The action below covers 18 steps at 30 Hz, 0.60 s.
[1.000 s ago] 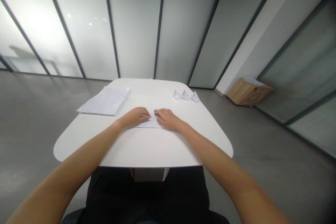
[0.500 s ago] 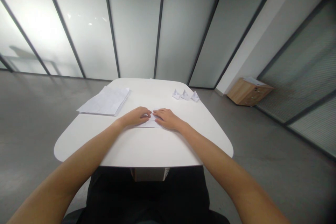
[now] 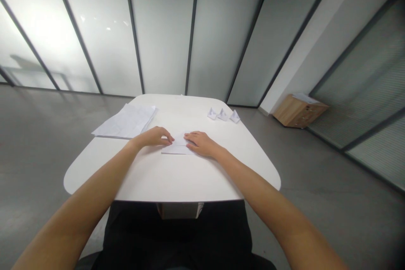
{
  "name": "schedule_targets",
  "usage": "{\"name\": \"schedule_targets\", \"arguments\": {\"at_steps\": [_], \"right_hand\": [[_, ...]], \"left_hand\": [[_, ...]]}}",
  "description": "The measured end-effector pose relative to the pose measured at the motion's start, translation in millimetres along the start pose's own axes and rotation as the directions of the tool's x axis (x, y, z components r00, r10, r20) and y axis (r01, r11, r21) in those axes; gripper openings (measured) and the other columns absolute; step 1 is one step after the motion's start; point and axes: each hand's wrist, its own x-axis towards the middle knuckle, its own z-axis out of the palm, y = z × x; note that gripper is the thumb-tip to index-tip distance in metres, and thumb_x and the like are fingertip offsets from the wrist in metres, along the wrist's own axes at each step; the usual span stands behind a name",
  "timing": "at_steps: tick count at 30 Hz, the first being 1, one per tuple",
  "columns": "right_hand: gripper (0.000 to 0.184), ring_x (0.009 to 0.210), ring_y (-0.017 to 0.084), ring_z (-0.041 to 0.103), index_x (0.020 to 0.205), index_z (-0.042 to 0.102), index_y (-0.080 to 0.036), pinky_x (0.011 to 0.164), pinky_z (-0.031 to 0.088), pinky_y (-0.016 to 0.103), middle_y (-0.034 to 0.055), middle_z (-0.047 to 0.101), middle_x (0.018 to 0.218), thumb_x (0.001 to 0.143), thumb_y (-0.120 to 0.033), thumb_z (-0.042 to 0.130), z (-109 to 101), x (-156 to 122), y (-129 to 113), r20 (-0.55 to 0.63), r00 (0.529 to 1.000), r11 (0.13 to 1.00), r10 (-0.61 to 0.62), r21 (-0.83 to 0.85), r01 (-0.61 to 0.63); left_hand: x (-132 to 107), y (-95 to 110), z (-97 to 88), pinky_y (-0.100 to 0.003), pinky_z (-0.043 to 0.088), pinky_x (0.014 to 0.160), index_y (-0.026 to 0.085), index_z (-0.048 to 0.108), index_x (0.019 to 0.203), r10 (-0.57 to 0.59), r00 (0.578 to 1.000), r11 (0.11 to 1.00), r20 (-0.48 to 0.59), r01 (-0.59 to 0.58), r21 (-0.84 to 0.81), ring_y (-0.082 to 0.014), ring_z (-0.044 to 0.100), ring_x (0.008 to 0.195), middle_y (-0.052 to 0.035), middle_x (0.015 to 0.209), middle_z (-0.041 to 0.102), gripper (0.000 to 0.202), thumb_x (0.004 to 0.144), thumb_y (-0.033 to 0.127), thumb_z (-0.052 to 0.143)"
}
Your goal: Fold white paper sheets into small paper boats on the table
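A folded sheet of white paper [image 3: 176, 147] lies flat near the middle of the white table [image 3: 158, 177]. My right hand [image 3: 201, 143] rests on its right end, fingers together and pressing down. Just left of the sheet's top edge, my left hand [image 3: 153, 137] has curled fingers, their tips at or just above the paper. It holds nothing that I can see. Part of the sheet is hidden under my right hand.
A loose stack of white paper sheets [image 3: 126, 121] lies at the table's left. Several small folded paper boats [image 3: 223, 114] stand in a row at the far right. A low wooden cabinet [image 3: 299, 112] stands on the grey floor beyond the table, by the frosted glass wall.
My left hand has drawn back leftward from the middle of the sheet, showing more paper. The small upright flap seen earlier no longer stands up. My right hand has barely moved.
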Motion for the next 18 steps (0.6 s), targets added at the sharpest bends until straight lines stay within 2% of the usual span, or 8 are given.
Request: {"name": "schedule_targets", "arguments": {"at_steps": [6, 9, 15, 18], "right_hand": [[0.043, 0.135, 0.027, 0.053, 0.141, 0.06, -0.024, 0.115, 0.038, 0.045, 0.0062, 0.058, 0.148, 0.101, -0.039, 0.053, -5, 1, -8, -0.009, 1.0, 1.0, 0.002, -0.01, -0.003], [0.044, 0.134, 0.026, 0.053, 0.142, 0.06, -0.024, 0.115, 0.039, 0.044, 0.0063, 0.059, 0.147, 0.1, -0.037, 0.054, -7, 3, -9, -0.017, 1.0, 1.0, -0.016, -0.007, 0.016], [0.04, 0.129, 0.024, 0.058, 0.137, 0.064, -0.023, 0.113, 0.041, 0.04, 0.0064, 0.066, 0.138, 0.1, -0.038, 0.055, -6, 5, 5, -0.047, 0.996, 0.996, -0.07, 0.046, 0.072], [0.034, 0.124, 0.024, 0.061, 0.129, 0.069, -0.026, 0.112, 0.042, 0.04, 0.0038, 0.07, 0.132, 0.099, -0.038, 0.057, -6, 0, 22, -0.057, 0.997, 0.998, 0.05, 0.027, -0.049]], "left_hand": [[17, 29, 21.3, -0.038, 0.046, 0.1, 0.022, 0.074, 0.101, 0.084, 0.985, 0.973, -0.153, -0.048, 0.226, -0.0243, 0.065, 0.102, -0.0072, 0.105, 0.074, 0.022, 0.093, 0.031, 0.056], [27, 39, 33.4, -0.039, 0.048, 0.098, 0.019, 0.07, 0.107, 0.077, 0.977, 0.97, -0.197, -0.028, 0.241, -0.0243, 0.064, 0.103, -0.0096, 0.104, 0.072, 0.023, 0.093, 0.027, 0.053], [29, 33, 44.0, -0.04, 0.047, 0.104, 0.018, 0.067, 0.118, 0.088, 0.965, 0.975, -0.247, -0.032, 0.221, -0.0247, 0.063, 0.113, -0.0116, 0.117, 0.071, 0.03, 0.093, 0.024, 0.05], [27, 29, 44.5, -0.04, 0.046, 0.106, 0.018, 0.069, 0.11, 0.082, 0.969, 0.976, -0.233, -0.031, 0.214, -0.0247, 0.062, 0.117, -0.0115, 0.127, 0.069, 0.025, 0.093, 0.026, 0.051]]}}
